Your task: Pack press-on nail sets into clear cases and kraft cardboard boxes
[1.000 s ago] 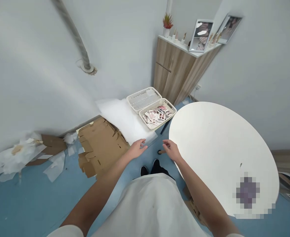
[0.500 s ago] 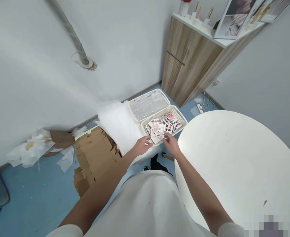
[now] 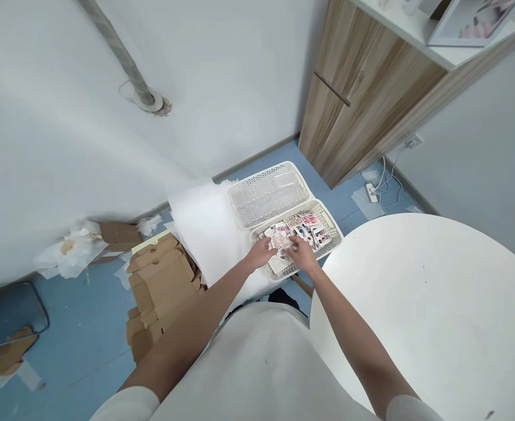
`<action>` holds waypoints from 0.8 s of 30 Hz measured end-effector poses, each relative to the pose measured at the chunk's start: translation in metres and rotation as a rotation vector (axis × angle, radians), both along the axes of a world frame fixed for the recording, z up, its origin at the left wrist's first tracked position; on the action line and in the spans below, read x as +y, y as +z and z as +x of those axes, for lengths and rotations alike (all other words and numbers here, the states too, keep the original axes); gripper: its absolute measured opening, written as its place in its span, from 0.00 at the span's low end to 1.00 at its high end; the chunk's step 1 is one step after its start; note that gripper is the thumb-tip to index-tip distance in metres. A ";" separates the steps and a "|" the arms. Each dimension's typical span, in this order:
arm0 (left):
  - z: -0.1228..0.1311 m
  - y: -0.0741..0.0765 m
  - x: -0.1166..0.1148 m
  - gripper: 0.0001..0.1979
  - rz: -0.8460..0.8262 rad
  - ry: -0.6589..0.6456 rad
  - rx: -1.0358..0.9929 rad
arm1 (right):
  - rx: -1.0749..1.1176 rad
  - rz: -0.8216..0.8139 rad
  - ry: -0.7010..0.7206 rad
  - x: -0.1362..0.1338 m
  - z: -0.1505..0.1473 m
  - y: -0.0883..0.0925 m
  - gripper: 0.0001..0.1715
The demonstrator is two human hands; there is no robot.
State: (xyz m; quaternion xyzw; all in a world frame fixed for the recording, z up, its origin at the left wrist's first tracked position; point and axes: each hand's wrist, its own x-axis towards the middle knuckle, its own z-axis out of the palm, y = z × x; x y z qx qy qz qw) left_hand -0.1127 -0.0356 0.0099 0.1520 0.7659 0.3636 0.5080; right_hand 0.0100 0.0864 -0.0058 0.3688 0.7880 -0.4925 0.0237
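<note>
On the blue floor at far left, crumpled white paper [image 3: 67, 260], then a stack of flattened cardboard boxes [image 3: 161, 286]. Right of these, a white foam sheet [image 3: 200, 228] spread under two cream plastic baskets. Far basket [image 3: 260, 175] filled with clear trays. Near basket [image 3: 323, 250] heaped with small patterned packets [image 3: 310, 225].

Left grip [image 3: 261, 252] lowered into the near basket's left end, fingers curled down onto the heap. Right grip [image 3: 302, 256] just beside it, fingers likewise on the packets. One pale packet [image 3: 280, 241] lying between the two sets of fingertips, touching both. Clenched on it or merely pressing: cannot tell for either grip.

Further right and nearer, a round white surface [image 3: 437, 316]. Far right against the wall, a wooden cabinet [image 3: 363, 88].
</note>
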 end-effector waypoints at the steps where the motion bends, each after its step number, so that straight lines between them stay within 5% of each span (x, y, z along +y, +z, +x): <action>1: 0.000 -0.002 0.002 0.31 -0.015 0.000 -0.009 | -0.013 0.011 0.009 -0.001 -0.002 -0.001 0.25; 8: 0.005 -0.010 0.012 0.32 -0.145 -0.028 -0.035 | -0.047 0.068 0.033 -0.009 -0.009 -0.012 0.21; 15: 0.009 -0.010 0.013 0.26 -0.087 -0.024 0.044 | -0.032 0.039 0.051 -0.013 -0.011 -0.016 0.22; 24: 0.015 0.012 -0.007 0.25 0.279 -0.010 0.336 | 0.184 -0.101 -0.250 -0.046 0.011 0.032 0.18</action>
